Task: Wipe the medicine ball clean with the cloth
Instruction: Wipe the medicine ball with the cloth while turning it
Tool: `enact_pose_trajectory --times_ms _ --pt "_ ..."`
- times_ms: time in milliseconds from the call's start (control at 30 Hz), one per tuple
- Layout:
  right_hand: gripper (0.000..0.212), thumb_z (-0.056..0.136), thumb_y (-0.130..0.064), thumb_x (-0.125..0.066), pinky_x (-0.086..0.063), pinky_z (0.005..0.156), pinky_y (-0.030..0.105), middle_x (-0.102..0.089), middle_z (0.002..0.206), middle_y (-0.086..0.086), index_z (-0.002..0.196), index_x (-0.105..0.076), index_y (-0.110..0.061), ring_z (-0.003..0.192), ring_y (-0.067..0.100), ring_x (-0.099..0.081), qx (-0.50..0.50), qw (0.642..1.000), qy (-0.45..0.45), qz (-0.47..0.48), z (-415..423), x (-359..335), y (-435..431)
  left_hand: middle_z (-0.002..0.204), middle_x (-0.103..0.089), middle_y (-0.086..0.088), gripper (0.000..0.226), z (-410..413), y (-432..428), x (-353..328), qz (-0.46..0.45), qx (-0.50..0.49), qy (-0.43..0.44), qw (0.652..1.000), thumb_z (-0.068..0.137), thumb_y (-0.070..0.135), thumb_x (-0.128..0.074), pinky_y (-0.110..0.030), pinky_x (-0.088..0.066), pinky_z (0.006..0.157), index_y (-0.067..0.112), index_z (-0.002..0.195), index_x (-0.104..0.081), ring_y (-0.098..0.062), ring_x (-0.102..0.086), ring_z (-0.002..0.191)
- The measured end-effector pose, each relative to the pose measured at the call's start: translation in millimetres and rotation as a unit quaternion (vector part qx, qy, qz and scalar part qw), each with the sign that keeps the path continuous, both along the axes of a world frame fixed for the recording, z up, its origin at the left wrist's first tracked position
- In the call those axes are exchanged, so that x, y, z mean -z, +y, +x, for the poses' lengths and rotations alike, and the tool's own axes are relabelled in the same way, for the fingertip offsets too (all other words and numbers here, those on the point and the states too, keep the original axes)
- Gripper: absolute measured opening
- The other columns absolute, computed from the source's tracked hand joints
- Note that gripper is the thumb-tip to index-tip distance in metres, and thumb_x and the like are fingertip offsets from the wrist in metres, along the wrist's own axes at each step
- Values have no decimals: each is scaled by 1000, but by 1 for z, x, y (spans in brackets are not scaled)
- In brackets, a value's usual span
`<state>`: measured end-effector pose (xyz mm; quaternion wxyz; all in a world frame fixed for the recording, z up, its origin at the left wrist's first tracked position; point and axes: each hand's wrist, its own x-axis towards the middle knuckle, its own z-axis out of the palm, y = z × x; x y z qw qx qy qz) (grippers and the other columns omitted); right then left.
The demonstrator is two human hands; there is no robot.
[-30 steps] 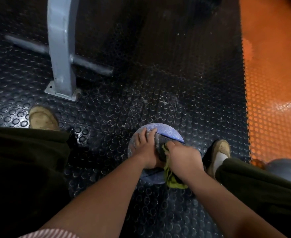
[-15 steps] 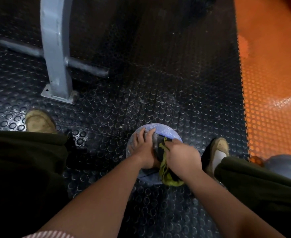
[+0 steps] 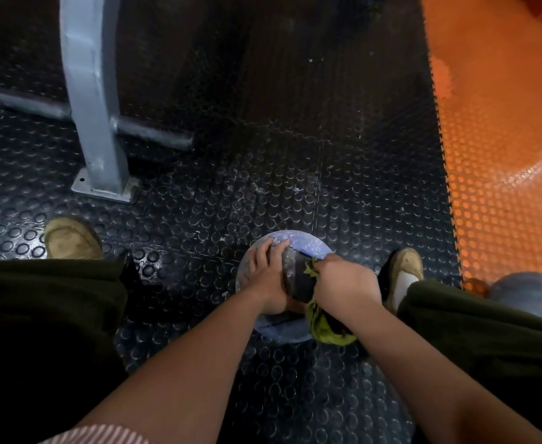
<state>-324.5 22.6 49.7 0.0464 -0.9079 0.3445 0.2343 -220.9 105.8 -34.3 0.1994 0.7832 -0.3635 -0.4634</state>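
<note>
Bending over a dusty blue medicine ball [image 3: 305, 248] on the studded floor [image 3: 263, 155], a person spreads the left hand [image 3: 268, 277] flat on its top and bunches a green cloth [image 3: 324, 328] in the right hand [image 3: 346, 280] against its side; likely heavy, firm, roll-prone, best braced from above.

Dusty matt medicine ball [image 3: 308, 245], crumpled cloth [image 3: 324, 328], studded glossy rubber floor [image 3: 218, 200], painted metal post [image 3: 93, 100].

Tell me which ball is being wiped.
The blue ball in the middle: the left hand rests on it and the right hand holds the cloth against it. The grey-green ball at the right edge lies untouched.
</note>
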Motion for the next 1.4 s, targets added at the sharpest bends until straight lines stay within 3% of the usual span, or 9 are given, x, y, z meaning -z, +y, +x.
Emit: enact_pose_trajectory --times_ms 233,433,600,733,1000,1133,1233,1333,1400 --pt "28 93 -13 -46 -39 55 33 -51 120 1 120 -53 -16 87 27 -63 -13 1000 13 7 24 8 7 158 10 7 109 1 4 6 -35 -62 -9 997 72 41 -78 -49 -6 119 37 151 -3 -25 7 147" --pt "28 87 -16 -47 -42 69 32 -59 113 3 113 -57 -16 99 28 -62 68 996 53 19 -32 12 -10 157 12 7 122 11 7 3 -12 -38 -2 999 66 49 -85 -43 -6 119 36 151 1 -21 11 146" --pt "32 93 -16 -44 -41 61 32 -49 122 0 124 -50 -22 92 28 -62 48 998 -40 20 9 7 -5 158 10 1 117 5 6 3 -8 -29 -34 999 69 48 -81 -43 -4 120 33 151 1 -27 8 146" --pt "37 94 -15 -44 -39 54 32 -44 129 0 131 -45 -22 87 29 -62 12 999 -28 33 20 17 11 157 10 2 103 1 5 4 1 -33 -35 999 77 41 -72 -45 -4 121 36 150 0 -30 7 146" --pt "44 99 -25 -39 -43 67 33 -41 138 -4 142 -37 -33 104 27 -59 83 993 -60 52 -17 25 3 156 12 10 123 4 7 7 10 -29 -33 999 63 60 -81 -47 -8 121 39 150 3 -26 8 145" --pt "40 100 -32 -37 -45 72 33 -44 133 -5 140 -39 -34 105 26 -58 64 993 -73 72 -12 25 1 152 18 16 123 13 8 5 45 -10 -24 999 63 52 -84 -60 -18 115 44 147 5 -26 8 145" --pt "40 102 -37 -32 -47 75 34 -46 131 -4 141 -38 -29 107 25 -58 34 993 -78 82 -5 20 9 149 31 19 119 15 13 7 64 18 -39 997 72 29 -81 -59 -19 116 54 141 13 -31 16 146" --pt "37 103 -36 -31 -39 60 31 -50 126 -3 134 -44 -22 101 24 -60 -12 997 -63 51 4 13 23 149 37 15 120 12 21 14 60 8 -54 997 79 14 -74 -48 -15 117 54 142 20 -32 23 145" --pt "28 102 -29 -36 -27 46 28 -54 119 -1 121 -52 -19 91 24 -62 -23 998 -42 31 14 11 28 152 33 9 122 13 28 20 48 4 -52 997 75 25 -80 -46 -10 118 51 144 18 -30 23 145"
